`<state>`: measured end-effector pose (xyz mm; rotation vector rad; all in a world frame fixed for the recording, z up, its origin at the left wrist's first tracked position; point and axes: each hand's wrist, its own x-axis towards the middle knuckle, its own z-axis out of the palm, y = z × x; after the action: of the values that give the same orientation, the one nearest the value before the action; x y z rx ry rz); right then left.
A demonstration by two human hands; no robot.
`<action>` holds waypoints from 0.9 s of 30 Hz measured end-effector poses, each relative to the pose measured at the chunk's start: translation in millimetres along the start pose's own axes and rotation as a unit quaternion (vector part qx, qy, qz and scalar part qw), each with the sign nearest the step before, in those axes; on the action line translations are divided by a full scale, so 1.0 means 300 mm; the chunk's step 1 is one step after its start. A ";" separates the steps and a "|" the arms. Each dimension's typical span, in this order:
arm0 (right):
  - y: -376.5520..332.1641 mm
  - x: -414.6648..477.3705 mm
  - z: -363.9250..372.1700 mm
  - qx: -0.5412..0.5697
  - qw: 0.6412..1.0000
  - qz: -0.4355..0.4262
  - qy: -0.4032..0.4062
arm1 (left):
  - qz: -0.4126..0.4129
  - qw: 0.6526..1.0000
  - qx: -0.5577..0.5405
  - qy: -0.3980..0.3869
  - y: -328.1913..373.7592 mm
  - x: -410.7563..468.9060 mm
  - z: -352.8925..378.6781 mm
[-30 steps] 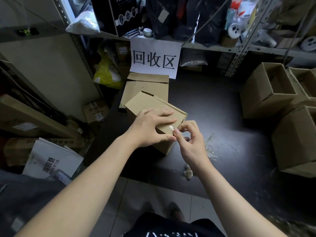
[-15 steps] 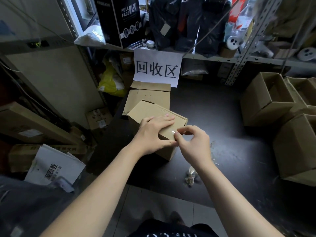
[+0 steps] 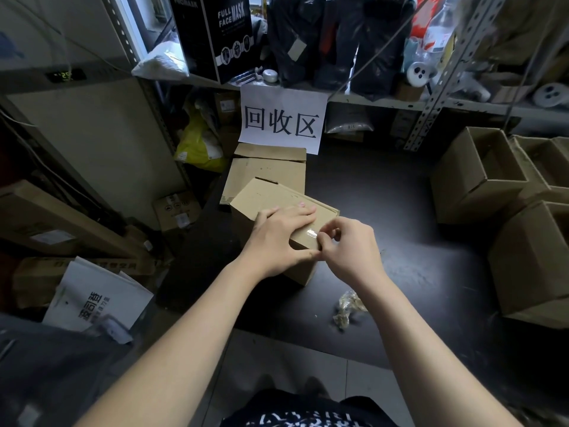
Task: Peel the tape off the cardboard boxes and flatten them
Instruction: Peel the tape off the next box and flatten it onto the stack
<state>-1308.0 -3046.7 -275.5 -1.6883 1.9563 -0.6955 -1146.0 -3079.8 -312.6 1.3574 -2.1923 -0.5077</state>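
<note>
The cardboard box [image 3: 268, 197] sits on the dark table [image 3: 385, 195], just below the paper sign [image 3: 281, 118]. My left hand [image 3: 278, 238] presses flat on its top, fingers straight. My right hand [image 3: 348, 251] is curled, its fingertips pinching the clear tape [image 3: 311, 233] at the box's edge.

Right hand [image 3: 351, 254] shifted up box [image 3: 271, 195] edge, fingers [image 3: 331, 234] curling tighter onto tape [image 3: 310, 233]
</note>
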 end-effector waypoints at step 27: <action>0.208 -0.027 -0.016 0.157 0.984 -0.063 0.058 | -0.035 0.989 0.094 0.106 0.135 -0.016 0.056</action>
<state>-1357.0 -3031.1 -311.9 -1.6137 1.7141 -1.1098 -1183.2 -3057.3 -304.8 1.5153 -2.0643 -0.1741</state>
